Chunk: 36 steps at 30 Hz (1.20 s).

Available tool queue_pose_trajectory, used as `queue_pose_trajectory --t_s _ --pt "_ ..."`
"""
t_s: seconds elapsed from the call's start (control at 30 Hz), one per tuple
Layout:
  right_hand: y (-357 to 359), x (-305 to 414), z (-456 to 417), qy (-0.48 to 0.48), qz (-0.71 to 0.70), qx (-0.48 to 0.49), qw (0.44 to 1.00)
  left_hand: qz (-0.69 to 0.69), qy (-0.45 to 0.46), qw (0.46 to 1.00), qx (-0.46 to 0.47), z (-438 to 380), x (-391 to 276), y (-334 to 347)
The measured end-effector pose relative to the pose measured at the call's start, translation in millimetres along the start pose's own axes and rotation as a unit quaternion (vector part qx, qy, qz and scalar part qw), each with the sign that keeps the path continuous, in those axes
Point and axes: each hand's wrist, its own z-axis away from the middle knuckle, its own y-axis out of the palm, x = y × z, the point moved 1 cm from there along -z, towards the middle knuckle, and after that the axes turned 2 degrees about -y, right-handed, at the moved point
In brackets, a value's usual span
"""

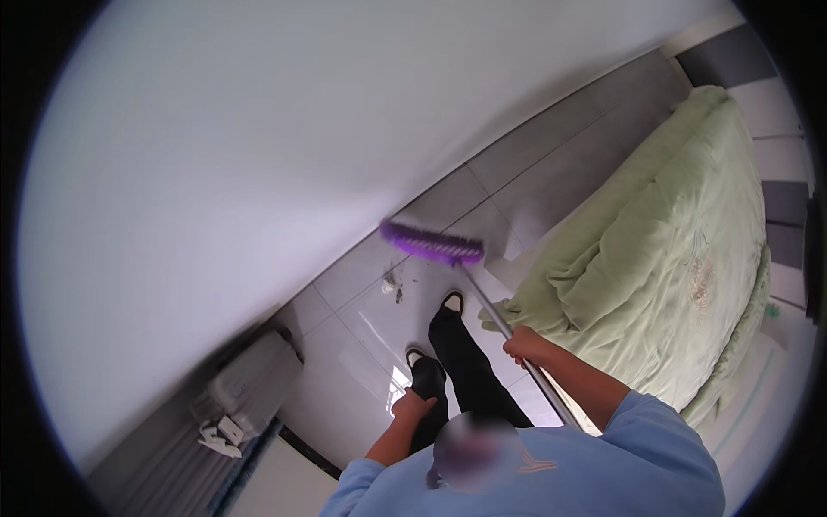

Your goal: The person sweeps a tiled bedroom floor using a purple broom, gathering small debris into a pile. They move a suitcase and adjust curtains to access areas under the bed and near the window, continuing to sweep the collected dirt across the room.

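Observation:
My right hand [526, 346] is closed around the grey metal handle of a broom [484, 297]. The purple broom head [431, 244] is near the foot of the white wall, its dark bristles facing away from me. Between the broom head and my feet, a small pile of debris [391, 285] lies on the grey floor tiles. My left hand [413, 406] hangs in front of my left trouser leg, away from the broom; its fingers look curled, but whether they are fully closed does not show.
A bed with a rumpled light green quilt [646, 258] stands at the right. The white wall [226, 161] runs diagonally along the floor. At lower left are a pale suitcase-like case [258, 381], small white items [223, 436] and a grey curtain [155, 472].

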Motion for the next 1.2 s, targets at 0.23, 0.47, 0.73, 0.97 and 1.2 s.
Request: queue_pose_trajectory --t_s 0.23,0.47,0.73,0.97,1.2 --pt "50.9 22.1 -73.7 -0.054 -0.011 -0.086 0.995 0.052 -0.016 0.998 0.015 -11.9 41.1 60.9" --pt "141.2 -17.9 -66.4 -0.034 0.110 0.033 0.993 0.100 -0.024 0.994 0.031 -9.0 78.4 89.2" --pt "147.8 -36.9 -25.8 -0.121 0.248 -0.063 0.959 0.118 -0.028 0.991 0.050 -5.7 112.2 118.4" --pt "179.0 -23.3 -132.9 -0.287 0.576 0.015 0.765 0.103 -0.009 0.994 0.032 -1.2 122.0 140.3" --pt "166.6 -41.3 -41.9 -0.113 0.306 0.017 0.945 0.121 -0.042 0.991 0.048 2.8 113.6 145.8"
